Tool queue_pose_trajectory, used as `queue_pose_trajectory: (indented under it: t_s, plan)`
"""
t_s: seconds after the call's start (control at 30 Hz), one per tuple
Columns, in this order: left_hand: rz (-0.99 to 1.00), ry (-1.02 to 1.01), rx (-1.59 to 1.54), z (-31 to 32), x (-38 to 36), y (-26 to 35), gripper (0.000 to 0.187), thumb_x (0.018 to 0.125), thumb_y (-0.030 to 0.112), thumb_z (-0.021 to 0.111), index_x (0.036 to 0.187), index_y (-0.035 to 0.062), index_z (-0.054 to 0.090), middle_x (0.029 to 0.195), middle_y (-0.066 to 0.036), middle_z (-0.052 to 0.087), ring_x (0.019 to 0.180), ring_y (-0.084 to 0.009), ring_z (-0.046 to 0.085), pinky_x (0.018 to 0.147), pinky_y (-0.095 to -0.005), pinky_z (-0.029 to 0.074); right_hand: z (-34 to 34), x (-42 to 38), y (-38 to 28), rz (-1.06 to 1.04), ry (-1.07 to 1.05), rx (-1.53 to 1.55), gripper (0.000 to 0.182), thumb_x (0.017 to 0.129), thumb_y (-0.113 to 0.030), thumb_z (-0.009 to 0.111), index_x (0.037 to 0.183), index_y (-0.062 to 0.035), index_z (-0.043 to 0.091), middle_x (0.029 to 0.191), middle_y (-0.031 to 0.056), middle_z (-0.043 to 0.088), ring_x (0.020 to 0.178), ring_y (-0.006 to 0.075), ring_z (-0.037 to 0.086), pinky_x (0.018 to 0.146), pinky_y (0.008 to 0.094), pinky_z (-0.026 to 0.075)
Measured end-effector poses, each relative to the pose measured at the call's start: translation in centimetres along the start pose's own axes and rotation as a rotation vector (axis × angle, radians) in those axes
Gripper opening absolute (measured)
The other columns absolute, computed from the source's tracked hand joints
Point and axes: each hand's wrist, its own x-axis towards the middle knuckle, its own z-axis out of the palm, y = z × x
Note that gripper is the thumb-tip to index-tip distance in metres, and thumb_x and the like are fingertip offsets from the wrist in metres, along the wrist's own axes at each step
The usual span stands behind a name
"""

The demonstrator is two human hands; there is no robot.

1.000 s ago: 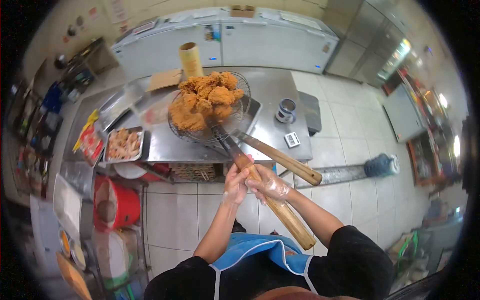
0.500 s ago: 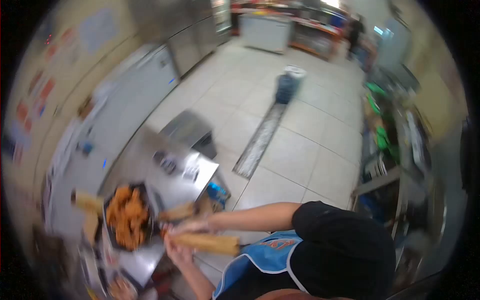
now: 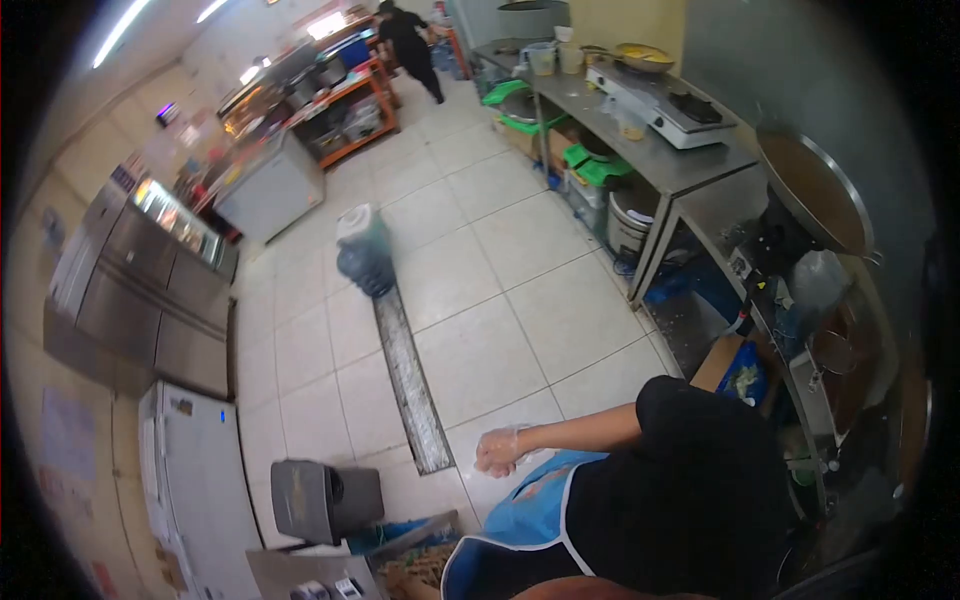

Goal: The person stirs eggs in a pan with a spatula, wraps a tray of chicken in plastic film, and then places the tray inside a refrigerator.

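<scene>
My right hand (image 3: 500,453) is held out in front of the blue apron (image 3: 540,495), above the tiled floor. A thin clear plastic glove covers it. Its fingers are curled in, and nothing shows in them. My left hand is out of view. Below and to the left is a corner of the metal table (image 3: 275,572), with small dark items (image 3: 310,591) at the frame's bottom edge. Beside that corner stands a grey bin (image 3: 305,500).
A floor drain (image 3: 405,385) runs up to a blue water bottle (image 3: 368,268). On the right, metal shelving holds a white stove (image 3: 665,115) and a large pan (image 3: 815,190). A white freezer (image 3: 200,480) lines the left. A person in black (image 3: 408,45) is at the back.
My view has swung right, away from the table with the tray of fried food. The long yellow-brown object both hands were on is out of view. My left hand has left the view.
</scene>
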Motion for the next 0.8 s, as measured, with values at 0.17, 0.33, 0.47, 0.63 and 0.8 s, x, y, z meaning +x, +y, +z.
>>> queue_pose_trajectory:
  t_s: [0.17,0.33,0.47,0.63,0.8]
  plan:
    - [-0.16,-0.142,0.311,9.7,10.4,-0.9,0.022,0.096,0.032,0.05,0.1,0.0119,0.057,0.096,-0.005,0.059,0.084,-0.0233,0.058,0.065,-0.0389,0.05,-12.3,-3.9,-4.1,-0.17,0.473,-0.395,0.042,0.09,-0.038,0.051,0.07,-0.0052,0.067,0.058,0.0105,0.063,0.056,0.0215,0.064,0.054,0.0377,0.052]
    - [-0.307,-0.255,0.555,17.9,21.3,-1.5,0.021,0.096,0.032,0.051,0.092,0.0123,0.057,0.086,-0.005,0.059,0.076,-0.0226,0.058,0.059,-0.0372,0.05,-23.3,-5.2,-3.1,0.019,0.625,-0.385,0.044,0.089,-0.04,0.05,0.07,-0.0044,0.067,0.062,0.0127,0.063,0.063,0.0271,0.064,0.066,0.0415,0.05]
    - [-0.344,-0.336,0.688,24.4,31.4,1.1,0.022,0.096,0.032,0.051,0.086,0.0125,0.058,0.079,-0.005,0.059,0.069,-0.022,0.058,0.055,-0.0359,0.049,-32.2,-8.3,0.3,0.303,0.545,-0.761,0.042,0.087,-0.041,0.053,0.088,-0.0032,0.071,0.087,0.0192,0.069,0.084,0.0349,0.066,0.079,0.0456,0.05]
    - [-0.133,-0.425,0.64,41.4,48.7,8.6,0.026,0.095,0.031,0.052,0.078,0.0128,0.058,0.069,-0.004,0.059,0.06,-0.0214,0.058,0.05,-0.0342,0.048,-40.4,-16.8,-6.7,0.618,0.774,-0.57,0.042,0.084,-0.042,0.058,0.099,-0.0041,0.07,0.094,0.02,0.069,0.085,0.0366,0.066,0.08,0.0472,0.051]
    - [0.115,-0.73,0.475,76.4,57.1,13.3,0.028,0.09,0.021,0.062,0.117,0.0152,0.057,0.101,-0.001,0.063,0.087,-0.0152,0.06,0.065,-0.0295,0.047,-50.4,-23.1,-7.3,0.421,1.17,-0.193,0.035,0.085,-0.036,0.061,0.096,-0.0034,0.068,0.085,0.0154,0.069,0.073,0.0312,0.066,0.072,0.0437,0.052]
